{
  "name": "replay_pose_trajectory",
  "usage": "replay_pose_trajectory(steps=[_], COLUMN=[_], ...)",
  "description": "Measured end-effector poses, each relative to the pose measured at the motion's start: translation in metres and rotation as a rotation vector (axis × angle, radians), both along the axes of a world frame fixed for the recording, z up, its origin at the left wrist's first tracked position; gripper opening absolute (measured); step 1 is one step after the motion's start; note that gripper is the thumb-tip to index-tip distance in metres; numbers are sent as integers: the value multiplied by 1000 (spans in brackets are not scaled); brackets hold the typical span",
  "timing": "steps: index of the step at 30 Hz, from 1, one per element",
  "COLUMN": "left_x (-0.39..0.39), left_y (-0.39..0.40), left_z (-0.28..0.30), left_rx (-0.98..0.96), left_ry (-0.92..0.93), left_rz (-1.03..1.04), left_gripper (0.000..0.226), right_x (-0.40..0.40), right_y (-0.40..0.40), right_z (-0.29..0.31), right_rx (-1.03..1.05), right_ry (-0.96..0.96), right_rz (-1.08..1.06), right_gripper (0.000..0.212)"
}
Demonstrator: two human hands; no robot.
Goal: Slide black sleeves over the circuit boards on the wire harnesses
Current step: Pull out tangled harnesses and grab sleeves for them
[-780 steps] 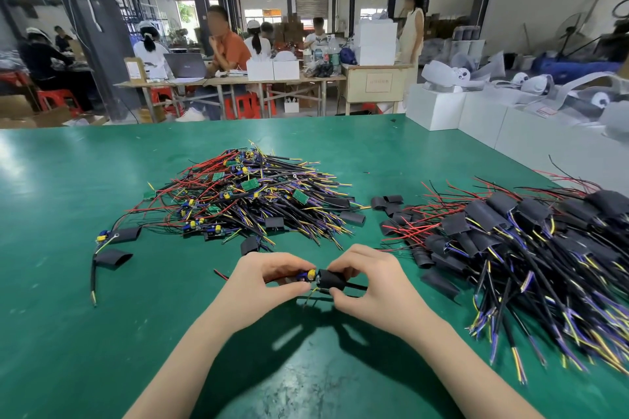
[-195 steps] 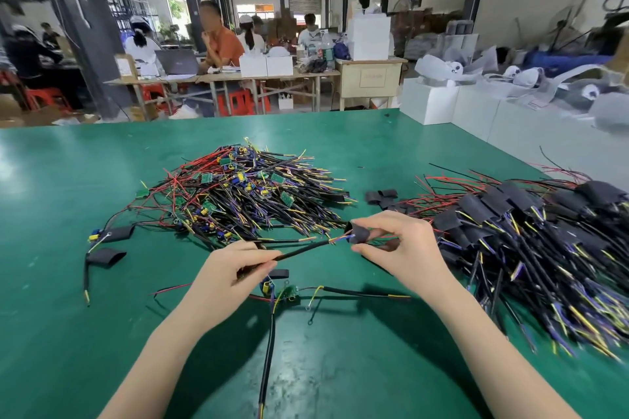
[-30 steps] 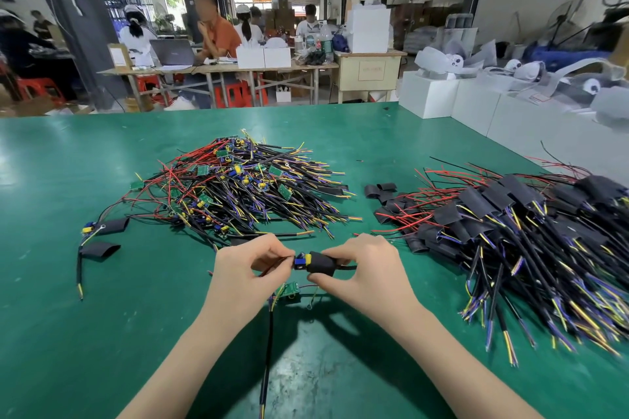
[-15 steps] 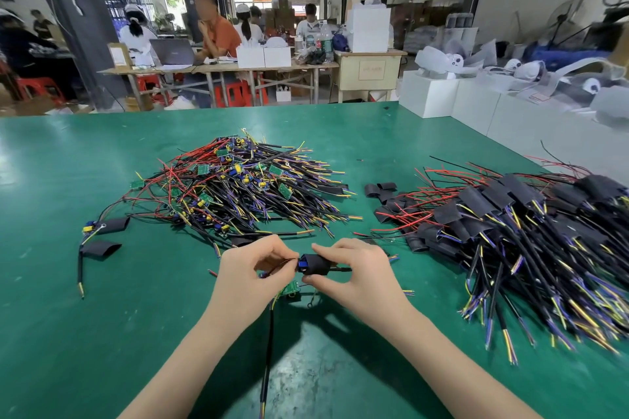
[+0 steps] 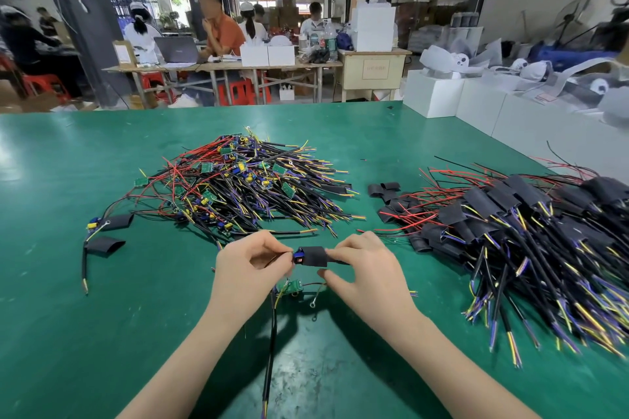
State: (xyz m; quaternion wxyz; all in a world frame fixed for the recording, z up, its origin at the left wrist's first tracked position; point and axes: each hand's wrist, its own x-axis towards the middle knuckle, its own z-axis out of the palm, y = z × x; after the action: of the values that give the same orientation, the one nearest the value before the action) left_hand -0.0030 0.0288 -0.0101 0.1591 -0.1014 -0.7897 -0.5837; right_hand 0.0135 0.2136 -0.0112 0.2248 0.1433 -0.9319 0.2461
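A black sleeve [image 5: 313,256] sits between my hands above the green table, with a blue and yellow part of a circuit board showing at its left end. My right hand [image 5: 366,269] pinches the sleeve's right end. My left hand [image 5: 250,262] pinches the wires at the board's left end. A second harness with a bare green circuit board [image 5: 291,286] lies on the table just under my hands, its black cable [image 5: 271,347] running toward me.
A pile of bare harnesses [image 5: 248,185] lies ahead on the left. A pile of sleeved harnesses [image 5: 531,231] fills the right side, with loose black sleeves [image 5: 384,189] beside it. Two loose sleeves [image 5: 107,243] lie at the far left. White boxes [image 5: 432,97] stand beyond the table's right edge.
The sleeve has moved left along the harness and covers more of the board. My hands have stayed at nearly the same spot over the table.
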Motion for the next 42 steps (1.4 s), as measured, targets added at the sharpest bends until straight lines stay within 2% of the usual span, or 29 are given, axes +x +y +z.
replay_pose_trajectory(steps=[5,14,20,22,25,27,29,33,38,40,42], left_x=[1,5,6,3,-2,-3,-3,-1,-2,-2,-2], left_y=[1,9,13,10,3,-2,-3,-1,-3,-4,-5], left_z=[-1,-8,-12,-10,-6,-4,-4,-3,-4,-4,-3], left_rx=[14,-55,-104,-77,130,201,218,204,151,103,-5], left_ry=[-8,30,133,134,37,-8,-36,-57,-52,-42,21], left_rz=[-8,-43,-26,-42,-91,-115,-135,-175,-200,-183,-97], left_gripper=[22,26,20,21,21,14,13,10,14,14,18], right_x=[2,2,5,4,-1,-3,-4,-3,-1,1,4], right_y=[-2,-3,-9,-8,-3,0,3,3,2,4,10], right_z=[1,-2,-11,-9,-1,3,4,3,3,7,18], right_rx=[-55,17,171,59,-253,-435,-428,-329,-311,-345,-270], right_ry=[2,-6,-80,-78,-15,-23,-24,3,-39,-54,45], right_rz=[43,29,82,91,78,114,168,225,284,316,292], right_gripper=[21,21,33,27,19,31,39,28,27,26,26])
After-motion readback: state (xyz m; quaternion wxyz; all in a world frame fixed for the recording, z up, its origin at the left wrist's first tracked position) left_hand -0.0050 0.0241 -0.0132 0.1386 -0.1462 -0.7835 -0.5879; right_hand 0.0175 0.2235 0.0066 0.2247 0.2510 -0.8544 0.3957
